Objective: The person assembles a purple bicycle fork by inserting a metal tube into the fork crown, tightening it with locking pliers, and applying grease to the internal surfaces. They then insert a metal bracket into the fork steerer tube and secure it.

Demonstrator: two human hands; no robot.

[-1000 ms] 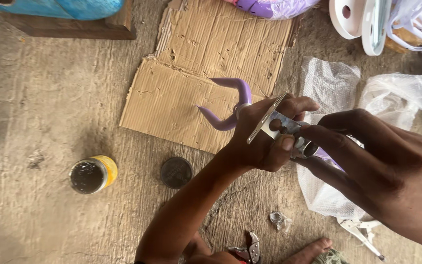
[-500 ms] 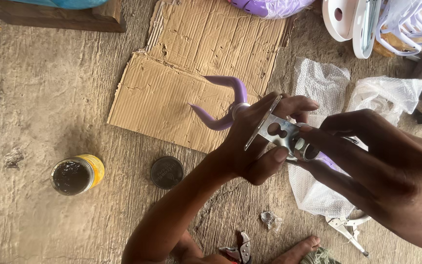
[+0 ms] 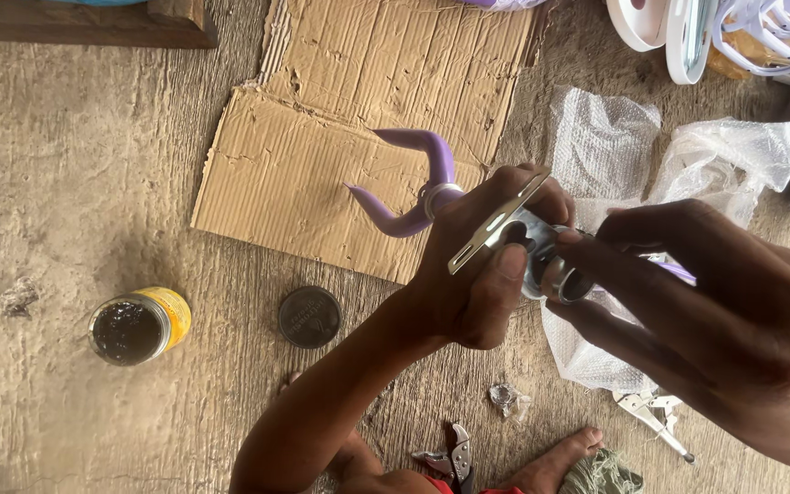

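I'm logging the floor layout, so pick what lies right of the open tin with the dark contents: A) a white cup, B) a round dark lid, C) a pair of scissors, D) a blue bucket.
B: a round dark lid lies flat on the floor just right of the open tin, between it and the left hand's forearm.
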